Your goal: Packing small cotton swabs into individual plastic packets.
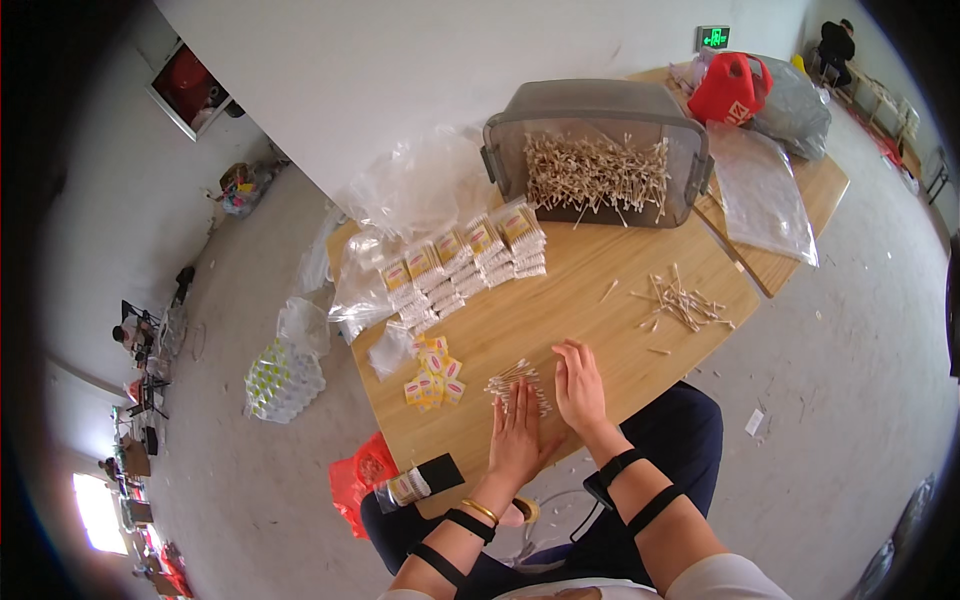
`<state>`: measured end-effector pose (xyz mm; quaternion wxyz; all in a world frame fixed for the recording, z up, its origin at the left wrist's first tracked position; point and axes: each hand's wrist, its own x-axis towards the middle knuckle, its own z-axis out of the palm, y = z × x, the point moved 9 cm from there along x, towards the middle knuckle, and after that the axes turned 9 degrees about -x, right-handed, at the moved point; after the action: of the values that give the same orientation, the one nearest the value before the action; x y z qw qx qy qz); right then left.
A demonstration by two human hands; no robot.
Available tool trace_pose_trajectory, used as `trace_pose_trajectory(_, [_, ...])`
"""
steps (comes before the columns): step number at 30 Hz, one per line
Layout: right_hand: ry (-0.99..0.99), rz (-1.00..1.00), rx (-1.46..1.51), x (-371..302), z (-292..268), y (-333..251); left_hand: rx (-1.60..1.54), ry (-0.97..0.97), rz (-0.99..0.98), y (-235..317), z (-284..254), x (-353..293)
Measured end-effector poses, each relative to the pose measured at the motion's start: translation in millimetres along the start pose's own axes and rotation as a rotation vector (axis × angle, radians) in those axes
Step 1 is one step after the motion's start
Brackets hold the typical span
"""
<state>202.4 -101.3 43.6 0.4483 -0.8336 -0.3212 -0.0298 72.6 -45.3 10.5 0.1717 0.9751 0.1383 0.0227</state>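
My left hand [517, 437] lies flat on a small pile of cotton swabs [512, 374] near the front edge of the wooden table [590, 262], its fingers stretched out over them. Just right of the pile, my right hand [581, 388] is held on edge with its fingers extended and nothing visible in them. Some swabs lie between the two hands. To the left is a heap of small yellow and white cards [434, 373]. Farther right, loose swabs [684, 303] are scattered on the tabletop.
Stacked bags of swabs [462, 262] stand at the back left beside clear plastic bags [420, 180]. A grey bin [600, 100] tipped toward me holds many swabs. A red jug [728, 88] stands at the back right. A red bag [358, 480] hangs at the front left.
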Motion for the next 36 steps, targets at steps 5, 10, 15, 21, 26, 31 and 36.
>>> trace_pose_trajectory(5, [0.009, -0.007, 0.014, 1.6, -0.9, 1.5, 0.002, -0.007, -0.028, 7.2, 1.1, -5.6])
trace_pose_trajectory(10, [0.0, -0.033, 0.003, 1.4, 0.3, -2.3, -0.018, 0.079, -0.045, 1.1, -1.0, 10.4])
trace_pose_trajectory(15, [0.015, -0.021, 0.003, 1.5, 0.5, -0.2, -0.054, 0.082, -0.056, -5.9, 0.0, 16.7])
trace_pose_trajectory(21, [0.016, 0.004, 0.052, 1.3, -1.6, 2.0, 0.044, 0.095, -0.101, -34.8, -9.5, 36.1])
trace_pose_trajectory(26, [0.024, 0.002, 0.05, 2.2, -1.7, 0.0, 0.063, 0.059, -0.089, -48.5, -7.9, 55.4])
trace_pose_trajectory(31, [0.02, 0.011, 0.039, 1.9, -3.1, -1.5, -0.004, -0.006, -0.074, -58.8, -12.2, 66.6])
trace_pose_trajectory(36, [0.001, 0.021, 0.044, 1.2, -3.4, -0.9, -0.052, -0.042, -0.031, -49.9, -13.8, 54.8])
